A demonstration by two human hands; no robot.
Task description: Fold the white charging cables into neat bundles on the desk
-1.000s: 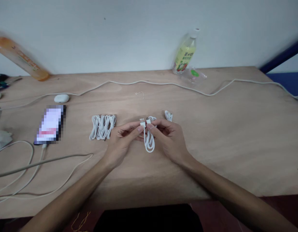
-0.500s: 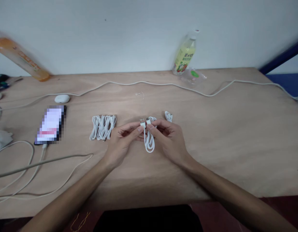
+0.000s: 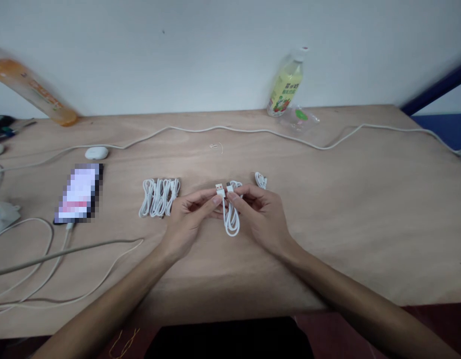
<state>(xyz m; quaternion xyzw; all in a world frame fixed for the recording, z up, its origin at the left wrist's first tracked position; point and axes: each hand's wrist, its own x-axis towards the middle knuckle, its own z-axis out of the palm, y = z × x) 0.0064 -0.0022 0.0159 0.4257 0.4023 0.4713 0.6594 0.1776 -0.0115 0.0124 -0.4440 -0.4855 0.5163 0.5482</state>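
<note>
Both of my hands meet over the middle of the wooden table (image 3: 346,209). My left hand (image 3: 189,214) pinches the USB plug end of a folded white cable (image 3: 230,219). My right hand (image 3: 260,212) pinches the other plug of the same cable, and its loops hang down between the two hands. A row of several coiled white cables (image 3: 159,197) lies just left of my left hand. One more small white cable coil (image 3: 260,179) lies just beyond my right hand.
A phone (image 3: 78,193) on a charging lead lies at the left, with a white earbud case (image 3: 96,152) behind it. A long white cord (image 3: 252,130) runs across the back. A drink bottle (image 3: 285,85) stands by the wall; an orange bottle (image 3: 32,89) leans at far left.
</note>
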